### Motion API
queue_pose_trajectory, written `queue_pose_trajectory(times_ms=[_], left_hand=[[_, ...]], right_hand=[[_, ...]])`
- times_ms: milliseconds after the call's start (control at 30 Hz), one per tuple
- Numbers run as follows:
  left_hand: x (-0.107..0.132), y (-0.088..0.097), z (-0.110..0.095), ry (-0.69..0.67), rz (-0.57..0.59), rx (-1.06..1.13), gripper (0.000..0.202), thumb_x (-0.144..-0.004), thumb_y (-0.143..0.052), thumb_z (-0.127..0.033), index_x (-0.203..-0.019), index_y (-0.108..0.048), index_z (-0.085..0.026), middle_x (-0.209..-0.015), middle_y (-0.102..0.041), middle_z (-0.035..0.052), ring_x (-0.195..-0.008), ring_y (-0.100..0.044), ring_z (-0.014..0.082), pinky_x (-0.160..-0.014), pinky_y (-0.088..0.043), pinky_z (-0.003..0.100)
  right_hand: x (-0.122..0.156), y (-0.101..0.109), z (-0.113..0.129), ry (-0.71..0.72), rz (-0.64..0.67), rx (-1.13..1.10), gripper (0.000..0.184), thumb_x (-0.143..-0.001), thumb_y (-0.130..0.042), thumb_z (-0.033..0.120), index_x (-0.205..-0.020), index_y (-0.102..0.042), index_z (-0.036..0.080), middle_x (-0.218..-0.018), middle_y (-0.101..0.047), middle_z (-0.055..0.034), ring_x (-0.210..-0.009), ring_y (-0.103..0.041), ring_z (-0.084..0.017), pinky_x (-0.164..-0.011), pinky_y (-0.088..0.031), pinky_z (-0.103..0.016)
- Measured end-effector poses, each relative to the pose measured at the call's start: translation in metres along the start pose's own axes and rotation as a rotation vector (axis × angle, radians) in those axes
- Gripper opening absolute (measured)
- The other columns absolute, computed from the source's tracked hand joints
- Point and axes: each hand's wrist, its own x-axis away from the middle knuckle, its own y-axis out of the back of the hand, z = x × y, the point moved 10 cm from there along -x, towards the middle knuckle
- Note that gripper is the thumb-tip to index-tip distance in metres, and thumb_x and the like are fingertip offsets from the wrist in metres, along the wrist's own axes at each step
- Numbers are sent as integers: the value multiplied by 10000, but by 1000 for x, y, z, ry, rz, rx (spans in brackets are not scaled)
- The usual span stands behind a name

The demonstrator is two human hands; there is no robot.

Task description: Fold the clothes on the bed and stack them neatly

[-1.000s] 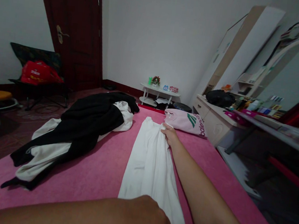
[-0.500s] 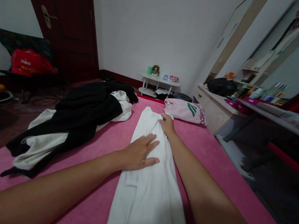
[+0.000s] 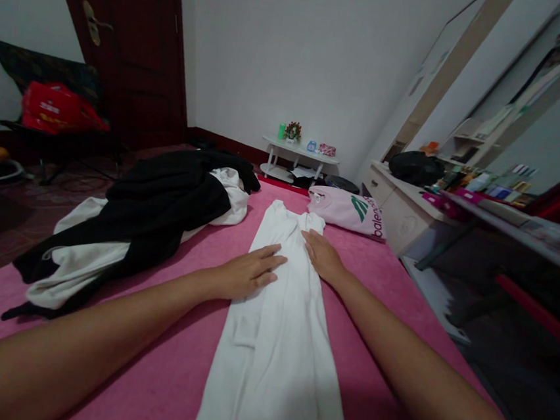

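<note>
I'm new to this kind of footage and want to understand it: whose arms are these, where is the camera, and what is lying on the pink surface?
There is no machine here. These are a person's two bare arms, filmed by one camera worn on their head, looking forward and down. That is why the arms come in from the bottom edge. The left hand and the right hand both lie flat, palms down, on a long white cloth garment. It is spread lengthwise on the pink fabric-covered surface. Neither hand grips anything; the fingers are open. To the left lies a rumpled pile of black and white clothes. Beyond the right hand sits a folded pale pink garment with a green logo.
</note>
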Motion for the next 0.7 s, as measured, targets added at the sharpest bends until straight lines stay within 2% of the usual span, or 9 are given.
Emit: queue_pose_trajectory(times_ms=[100,233,300,400,500,567,633,700], left_hand=[[16,10,5,-37,118,46,483,-919,-404,-179,-1398,-448,-228,-1541,-278,100,-1385,-333,245,-1119,-309,377],[47,17,3,-63,260,27,691,-800,-479,-40,-1416,-403,-344,-1574,-194,24,-1403,-296,240,-1112,-329,371],[57,22,-6,-96,241,15,744,-758,-526,-29,-1412,-403,-363,-1582,-156,7,-1414,-267,248,-1118,-326,380],[65,25,-30,-207,171,7,689,-753,-617,-108,-1378,-461,-349,-1576,-178,13,-1425,-234,277,-1134,-304,416],[70,22,-60,-358,166,42,517,-800,-605,-187,-1299,-560,-316,-1533,-306,32,-1415,-257,292,-1148,-274,443],[75,21,-79,-437,172,132,382,-858,-523,-196,-1214,-625,-286,-1424,-479,59,-1364,-370,267,-1135,-304,419],[80,24,-94,-474,180,282,314,-912,-440,-225,-1135,-660,-241,-1219,-640,98,-1220,-538,233,-1070,-392,367],[82,30,-101,-441,161,452,339,-954,-381,-313,-1050,-679,-184,-1010,-703,127,-1014,-644,212,-942,-479,322]], right_hand=[[34,15,12,98,-1,-65,502,-897,-384,137,-1386,-468,214,-1470,-409,-103,-1338,-402,-213,-1097,-350,-426],[83,41,48,336,28,-191,508,-898,-387,144,-1379,-468,285,-1515,-341,-49,-1357,-377,-183,-1093,-368,-411],[102,54,69,453,51,-219,487,-895,-435,177,-1361,-490,307,-1506,-360,-47,-1348,-394,-194,-1092,-368,-418],[121,66,97,586,93,-231,473,-869,-543,295,-1340,-516,330,-1465,-425,-56,-1324,-432,-227,-1078,-378,-432],[134,71,120,702,123,-245,488,-855,-569,390,-1339,-511,359,-1370,-537,-53,-1291,-475,-231,-1072,-380,-442],[143,74,133,769,123,-265,495,-875,-536,390,-1365,-478,358,-1303,-595,-54,-1252,-517,-221,-1056,-397,-441],[152,81,143,805,83,-326,507,-893,-511,347,-1394,-440,341,-1234,-643,-61,-1173,-585,-207,-993,-460,-406],[158,92,150,796,-2,-444,498,-898,-509,294,-1391,-446,323,-1140,-692,-66,-1044,-658,-191,-878,-527,-347]])
